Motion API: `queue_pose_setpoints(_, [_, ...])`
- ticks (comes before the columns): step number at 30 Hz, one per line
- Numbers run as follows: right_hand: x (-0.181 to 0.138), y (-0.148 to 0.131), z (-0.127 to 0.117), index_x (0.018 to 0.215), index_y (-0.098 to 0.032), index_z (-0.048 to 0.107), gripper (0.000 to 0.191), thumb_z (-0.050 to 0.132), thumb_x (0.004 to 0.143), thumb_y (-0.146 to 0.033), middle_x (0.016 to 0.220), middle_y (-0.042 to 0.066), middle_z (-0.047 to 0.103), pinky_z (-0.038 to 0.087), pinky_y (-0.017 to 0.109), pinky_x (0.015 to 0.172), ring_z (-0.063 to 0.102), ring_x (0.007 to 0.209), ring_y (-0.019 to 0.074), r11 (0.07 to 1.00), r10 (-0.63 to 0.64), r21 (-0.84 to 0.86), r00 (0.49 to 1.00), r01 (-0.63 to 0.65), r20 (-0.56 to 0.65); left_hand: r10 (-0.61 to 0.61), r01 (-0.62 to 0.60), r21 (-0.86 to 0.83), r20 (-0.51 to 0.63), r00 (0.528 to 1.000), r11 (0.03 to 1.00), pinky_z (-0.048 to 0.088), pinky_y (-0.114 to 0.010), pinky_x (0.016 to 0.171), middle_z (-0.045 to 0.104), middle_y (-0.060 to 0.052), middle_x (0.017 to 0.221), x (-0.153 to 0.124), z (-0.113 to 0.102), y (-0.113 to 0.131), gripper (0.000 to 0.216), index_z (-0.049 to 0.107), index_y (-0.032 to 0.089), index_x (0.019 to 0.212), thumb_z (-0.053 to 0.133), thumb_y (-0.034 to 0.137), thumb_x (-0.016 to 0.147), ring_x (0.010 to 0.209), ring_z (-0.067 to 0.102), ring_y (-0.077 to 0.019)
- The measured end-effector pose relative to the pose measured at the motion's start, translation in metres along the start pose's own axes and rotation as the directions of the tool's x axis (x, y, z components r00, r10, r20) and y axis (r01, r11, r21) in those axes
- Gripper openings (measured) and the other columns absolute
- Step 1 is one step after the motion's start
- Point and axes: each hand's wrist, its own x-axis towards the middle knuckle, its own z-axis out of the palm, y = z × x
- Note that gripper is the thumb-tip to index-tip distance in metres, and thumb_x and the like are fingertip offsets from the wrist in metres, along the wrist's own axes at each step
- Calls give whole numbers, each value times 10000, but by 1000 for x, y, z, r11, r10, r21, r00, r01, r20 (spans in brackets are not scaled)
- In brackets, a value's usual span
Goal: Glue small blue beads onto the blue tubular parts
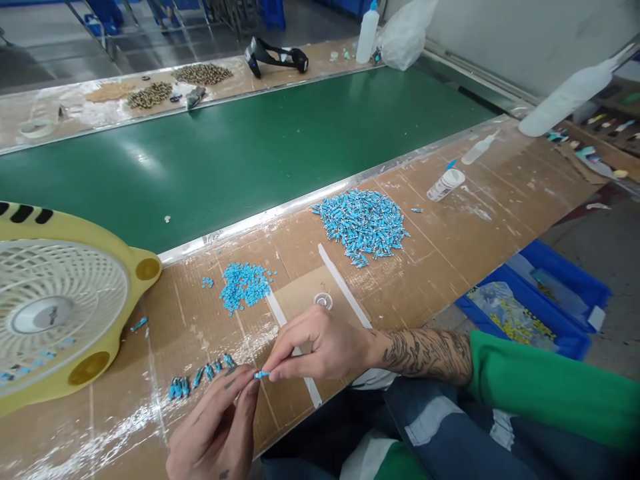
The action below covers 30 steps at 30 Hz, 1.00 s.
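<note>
Grip: your left hand (220, 427) and right hand (320, 347) both pinched one small blue plastic piece (261, 375).
Risk: it could have slipped onto the cardboard-covered counter (450, 247).

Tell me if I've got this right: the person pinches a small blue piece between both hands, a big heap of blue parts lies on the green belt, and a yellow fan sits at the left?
Not quite. In the head view the big heap of blue parts lies on the cardboard-covered bench, not on the green belt. The rest holds: the left hand and right hand pinch a small blue piece, and the yellow fan sits at the left.

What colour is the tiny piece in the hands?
Light blue, seen in the head view: the small piece.
</note>
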Motion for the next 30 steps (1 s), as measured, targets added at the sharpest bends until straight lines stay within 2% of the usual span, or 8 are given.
queue_pose_setpoints(10, [-1, 8, 10, 942, -86, 769, 149, 732, 882, -216, 913, 108, 773, 568, 215, 752, 718, 822, 125, 997, -59, 41, 988, 66, -141, -6, 5, -30, -42, 999, 1000, 584, -365, 820, 751, -38, 830, 0, 6, 2, 131, 781, 194, 847, 807, 108, 751, 728, 697, -191])
queue_pose_setpoints(14, [0, 10, 11, 946, -102, 771, 150, 727, 888, -233, 926, 97, 775, 572, 220, 798, 720, 839, 122, 998, -39, 39, 990, 45, -135, -11, 9, -25, -71, 997, 1000, 590, -363, 785, 748, -39, 816, 1, 8, 4, 104, 777, 191, 837, 811, 135, 756, 709, 693, -191])
queue_pose_setpoints(18, [1, 8, 12, 953, -106, 772, 156, 727, 890, -241, 917, 90, 775, 566, 214, 778, 712, 823, 116, 999, -37, 11, 992, 38, -124, -71, 63, -71, -106, 992, 995, 593, -376, 774, 745, -37, 809, -2, 11, 1, 103, 775, 191, 839, 810, 151, 751, 725, 693, -203])
queue_pose_setpoints(25, [3, 4, 14, 951, -112, 766, 138, 726, 888, -228, 897, 75, 770, 563, 212, 772, 693, 794, 101, 999, -50, 6, 991, 51, -123, -174, 152, -143, -156, 972, 978, 596, -396, 796, 756, -64, 905, -7, 13, -2, 157, 775, 181, 953, 756, 227, 803, 853, 703, -237])
queue_pose_setpoints(30, [6, 8, 16, 955, -100, 766, 137, 733, 878, -209, 898, 86, 767, 561, 211, 753, 694, 796, 106, 999, -44, 20, 991, 47, -125, -209, 170, -202, -190, 959, 964, 577, -389, 782, 748, -54, 882, -7, 13, 1, 171, 774, 176, 961, 762, 163, 791, 799, 692, -216])
